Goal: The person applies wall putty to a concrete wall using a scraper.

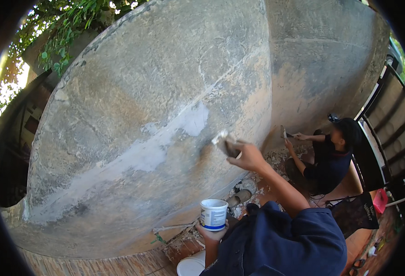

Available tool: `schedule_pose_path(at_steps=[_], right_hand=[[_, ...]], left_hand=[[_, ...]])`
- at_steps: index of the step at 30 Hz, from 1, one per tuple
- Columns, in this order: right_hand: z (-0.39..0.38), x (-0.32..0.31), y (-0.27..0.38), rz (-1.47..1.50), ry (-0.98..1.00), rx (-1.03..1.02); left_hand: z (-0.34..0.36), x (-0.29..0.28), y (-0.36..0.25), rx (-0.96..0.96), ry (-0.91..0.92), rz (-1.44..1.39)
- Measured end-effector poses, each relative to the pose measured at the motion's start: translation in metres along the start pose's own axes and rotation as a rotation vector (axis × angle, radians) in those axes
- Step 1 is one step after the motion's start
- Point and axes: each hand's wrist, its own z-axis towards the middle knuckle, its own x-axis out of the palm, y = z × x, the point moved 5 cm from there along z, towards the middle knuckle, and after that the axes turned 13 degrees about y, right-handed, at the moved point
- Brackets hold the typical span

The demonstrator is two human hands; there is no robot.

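Note:
A putty knife [226, 146] with white paste on its blade is gripped in my right hand [247, 157], raised in front of the weathered grey concrete wall [105, 106], just right of a patch of pale filler [191, 120]. My left hand [209, 233] holds a white plastic tub [214, 212] with a blue band near my dark blue shirt, lower down. Whether the blade touches the wall, I cannot tell.
A co-worker [326, 165] in dark clothes crouches at the wall's right, holding tools. A metal gate [386, 115] stands far right beside a red plastic object [380, 201]. Debris and a sandal [239, 198] lie along the wall's foot; a white bucket [189, 266] sits low. Foliage hangs upper left.

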Motion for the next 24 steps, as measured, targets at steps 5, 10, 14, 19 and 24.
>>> schedule_pose_path(at_steps=[5,10,14,19,24], right_hand=[[-0.035,-0.057,0.049,-0.177,-0.496,-0.155],[-0.049,-0.07,0.063,-0.291,-0.607,-0.25],[-0.061,-0.08,0.065,0.014,-0.52,-0.406],[-0.053,-0.069,0.054,1.479,0.054,-0.569],[-0.061,-0.06,0.058,1.835,0.082,-0.497]], left_hand=[[-0.017,0.027,-0.007,0.422,0.111,1.441],[-0.005,0.003,-0.004,0.019,-0.007,0.174],[-0.022,0.016,0.011,0.204,-0.128,0.625],[-0.023,0.023,0.011,0.156,-0.144,0.459],[-0.043,0.046,0.022,0.374,0.021,0.739]])
